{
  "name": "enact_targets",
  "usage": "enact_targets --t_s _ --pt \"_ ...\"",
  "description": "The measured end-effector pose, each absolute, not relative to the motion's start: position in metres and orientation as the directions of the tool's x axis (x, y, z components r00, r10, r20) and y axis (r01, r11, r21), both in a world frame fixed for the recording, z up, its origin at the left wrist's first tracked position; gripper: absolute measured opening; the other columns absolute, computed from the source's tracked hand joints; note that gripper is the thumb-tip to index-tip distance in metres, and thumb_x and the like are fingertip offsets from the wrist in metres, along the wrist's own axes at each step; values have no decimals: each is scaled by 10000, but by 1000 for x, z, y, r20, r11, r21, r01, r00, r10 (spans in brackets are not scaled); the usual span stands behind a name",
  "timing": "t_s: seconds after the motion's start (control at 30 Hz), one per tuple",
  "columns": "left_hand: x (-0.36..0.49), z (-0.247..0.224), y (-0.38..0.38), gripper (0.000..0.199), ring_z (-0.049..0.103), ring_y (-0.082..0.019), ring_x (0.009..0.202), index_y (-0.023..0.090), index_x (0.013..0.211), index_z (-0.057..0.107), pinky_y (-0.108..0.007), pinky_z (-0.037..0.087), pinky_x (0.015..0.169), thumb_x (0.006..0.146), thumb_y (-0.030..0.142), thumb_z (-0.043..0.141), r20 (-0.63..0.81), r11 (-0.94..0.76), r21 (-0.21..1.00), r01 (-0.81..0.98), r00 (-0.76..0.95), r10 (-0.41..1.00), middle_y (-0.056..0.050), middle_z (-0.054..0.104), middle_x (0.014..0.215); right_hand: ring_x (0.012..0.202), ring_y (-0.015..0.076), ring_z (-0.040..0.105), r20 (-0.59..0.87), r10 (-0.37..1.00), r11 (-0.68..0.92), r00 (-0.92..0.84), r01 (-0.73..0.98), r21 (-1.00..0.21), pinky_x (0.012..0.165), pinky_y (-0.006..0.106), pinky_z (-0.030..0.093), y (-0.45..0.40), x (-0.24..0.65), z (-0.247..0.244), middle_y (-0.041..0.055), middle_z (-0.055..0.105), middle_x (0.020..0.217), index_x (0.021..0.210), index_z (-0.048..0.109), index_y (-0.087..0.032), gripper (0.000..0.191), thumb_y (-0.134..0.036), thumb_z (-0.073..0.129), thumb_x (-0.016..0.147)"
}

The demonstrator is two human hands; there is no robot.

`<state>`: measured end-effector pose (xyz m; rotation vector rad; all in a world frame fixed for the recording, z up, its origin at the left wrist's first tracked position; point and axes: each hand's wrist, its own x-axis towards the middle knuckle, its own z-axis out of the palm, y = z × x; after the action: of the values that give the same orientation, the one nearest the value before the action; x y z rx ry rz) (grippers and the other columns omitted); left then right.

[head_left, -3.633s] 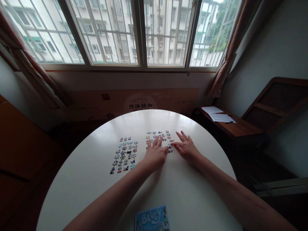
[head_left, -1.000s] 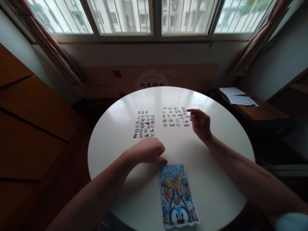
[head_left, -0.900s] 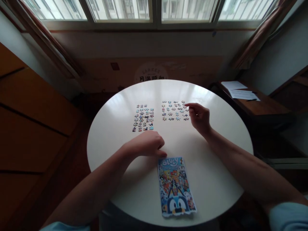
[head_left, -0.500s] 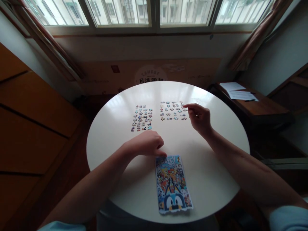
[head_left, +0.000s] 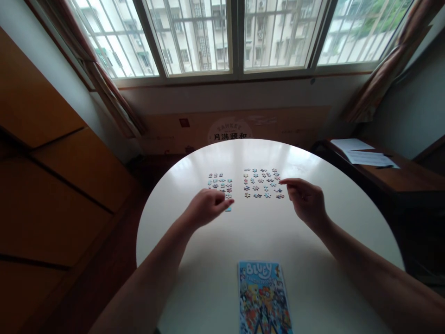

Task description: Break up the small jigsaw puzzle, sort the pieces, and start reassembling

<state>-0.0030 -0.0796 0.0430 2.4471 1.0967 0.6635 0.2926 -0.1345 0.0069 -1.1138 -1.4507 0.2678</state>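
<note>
Small jigsaw puzzle pieces lie on a white round table in two groups. Over the near part of the left group of puzzle pieces is my left hand, fingers curled in and thumb pointing right; it hides several pieces. At the right edge of the other group of puzzle pieces is my right hand. Its index finger and thumb come together near the outermost pieces, and whatever they may pinch is too small to make out. A "Bluey" picture sheet lies nearer to me, cut off by the view's lower edge.
To the right, a brown wooden desk carries white papers and a dark pen. Orange-brown cabinets stand on the left. Beyond the table are a printed board and barred windows.
My left hand has moved from the picture sheet's top edge forward and left over the left puzzle pieces. My right hand stays beside the right group. The view has tilted up.
</note>
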Motion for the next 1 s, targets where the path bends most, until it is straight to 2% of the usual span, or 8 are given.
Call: enact_targets --t_s 0.13,0.27,0.37,0.47,0.6,0.7,0.8,1.0 --pt "-28 36 -48 466 309 -117 494 220 540 317 -273 275 511 886 445 533 417 -390 730 562 85 905 52 294 501 471 91 472 632 751 498 192 463 -733 441 211 372 -137 288 9 -27 564 574 930 761 -188 224 -215 546 872" --pt "-38 26 -33 381 345 -132 483 223 603 437 -274 306 506 903 449 492 388 -279 815 507 -121 914 53 347 502 481 97 487 629 762 507 155 461 -728 442 215 381 -138 288 6 -23 573 586 930 763 -204 217 -203 554 872" --pt "-42 19 -28 315 394 -146 507 219 670 515 -273 336 522 910 418 472 388 -259 819 512 -162 907 49 387 524 479 99 481 620 771 498 145 470 -729 448 223 378 -138 291 4 -26 564 579 942 763 -213 214 -196 561 875" --pt "-47 14 -22 265 495 -165 597 205 751 600 -273 397 572 898 383 468 391 -247 826 507 -200 898 15 531 626 486 104 473 605 781 486 155 457 -745 458 235 381 -137 293 3 -29 545 577 963 758 -220 221 -195 555 880" --pt "-54 4 -12 253 581 -195 667 185 877 694 -293 444 628 873 349 502 334 -170 816 552 -211 918 -19 641 690 520 115 480 575 799 500 176 336 -798 461 246 382 -136 293 6 -11 567 642 1037 740 -232 325 -155 464 884" --pt "-56 -5 -6 254 652 -223 800 184 959 739 -322 485 741 846 267 527 256 -113 773 624 -145 956 -58 730 857 538 122 495 592 774 526 223 292 -798 461 255 373 -138 293 8 0 582 672 901 712 -223 290 -90 467 820" --pt "-57 -14 -2 265 670 -238 968 199 959 757 -348 486 892 839 207 520 236 -103 728 678 -107 966 -73 747 1039 532 117 484 636 716 560 286 309 -769 487 263 362 -139 295 9 -16 538 618 683 568 -214 223 -12 479 715" --pt "-56 -19 1 264 679 -226 971 208 948 761 -338 500 929 839 189 521 236 -82 730 678 -138 962 -53 750 1028 489 88 460 562 778 542 280 151 -826 471 242 343 -139 298 9 -44 516 587 642 443 -202 231 23 401 608"
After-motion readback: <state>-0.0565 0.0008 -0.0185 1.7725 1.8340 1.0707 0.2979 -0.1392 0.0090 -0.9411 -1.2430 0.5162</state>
